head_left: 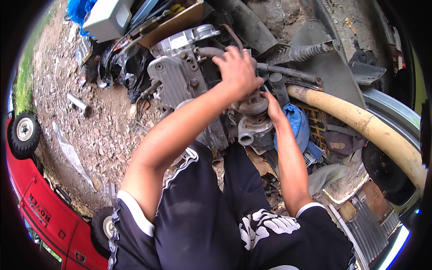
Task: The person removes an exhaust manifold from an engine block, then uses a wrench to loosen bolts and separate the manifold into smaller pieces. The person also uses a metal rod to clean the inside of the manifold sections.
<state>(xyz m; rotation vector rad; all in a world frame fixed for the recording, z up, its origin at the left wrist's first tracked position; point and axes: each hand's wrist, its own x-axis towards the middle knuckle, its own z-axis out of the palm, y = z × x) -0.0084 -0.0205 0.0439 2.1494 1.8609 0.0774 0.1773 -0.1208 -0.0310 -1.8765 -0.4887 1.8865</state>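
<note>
A greasy metal engine [173, 83] with a ribbed cover stands on the ground before my legs. My left hand [237, 72] reaches across its top, fingers spread and bent down over the parts beside a hose [210, 52]. What lies under that palm is hidden. Lower on the engine's right side sits a brown and grey turbocharger [253, 127] with a round open outlet. My right hand [275, 110] is cupped against its right side, close below the left hand. Some of the right fingers are hidden behind the part.
A thick bamboo pole [355, 114] slants along the right, near a blue bag [294, 128]. A coil-spring shock absorber [299, 53] and metal sheets lie beyond. A cardboard box of tools [175, 20] stands behind the engine. On the left are a metal tube [78, 104], gravel and a red vehicle [49, 216].
</note>
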